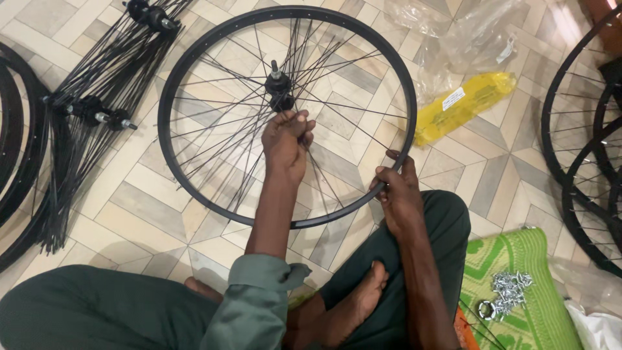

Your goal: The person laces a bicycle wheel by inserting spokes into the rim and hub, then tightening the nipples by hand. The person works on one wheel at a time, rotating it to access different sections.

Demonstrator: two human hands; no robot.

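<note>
A black bicycle wheel rim point(194, 52) lies flat on the tiled floor in front of my crossed legs, with a black hub point(280, 87) at its middle and thin spokes point(220, 123) fanning out. My left hand point(287, 139) is inside the rim just below the hub, fingers pinched on spokes there. My right hand point(396, 188) grips the rim's near right edge, where a spoke meets it.
Hubs with loose spoke bundles point(97, 110) lie at left beside more black rims point(19, 162). Other wheels point(583, 129) sit at right. A yellow packet point(463, 104) and clear plastic lie beyond the rim. A pile of silver nipples point(508, 290) rests on a green mat point(518, 259).
</note>
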